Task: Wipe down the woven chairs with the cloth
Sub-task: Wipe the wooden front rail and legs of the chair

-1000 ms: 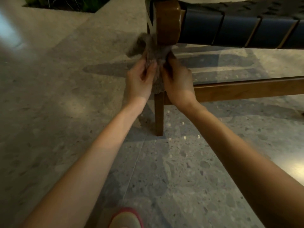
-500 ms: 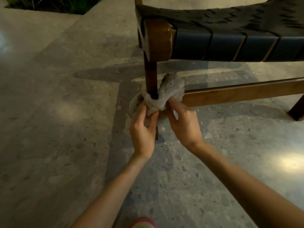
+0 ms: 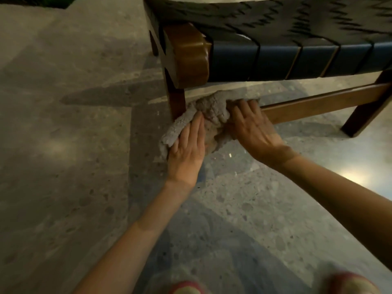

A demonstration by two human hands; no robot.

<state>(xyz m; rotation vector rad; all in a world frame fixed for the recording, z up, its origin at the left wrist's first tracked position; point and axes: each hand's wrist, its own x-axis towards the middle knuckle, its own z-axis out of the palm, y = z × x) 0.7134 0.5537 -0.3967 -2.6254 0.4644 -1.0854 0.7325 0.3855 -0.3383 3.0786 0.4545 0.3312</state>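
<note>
A low wooden chair with a dark woven seat [image 3: 275, 28] fills the top of the head view; navy straps wrap its front rail. A fluffy grey cloth [image 3: 212, 111] is bunched around the bottom of the chair's front left leg [image 3: 177, 100], where the lower wooden crossbar [image 3: 318, 102] joins it. My left hand [image 3: 188, 143] lies on the cloth's left part with straight fingers. My right hand [image 3: 252, 126] grips the cloth's right part against the start of the crossbar, fingers curled into the fabric.
Polished speckled stone floor [image 3: 74, 166] spreads all around, with bright light reflections at right. The chair's right front leg [image 3: 364, 111] stands at the far right. My two shoe tips [image 3: 186, 288] show at the bottom edge.
Both hands slid the cloth down the front left leg from just under the seat corner to its base. The right hand now reaches onto the crossbar and the left hand has flattened.
</note>
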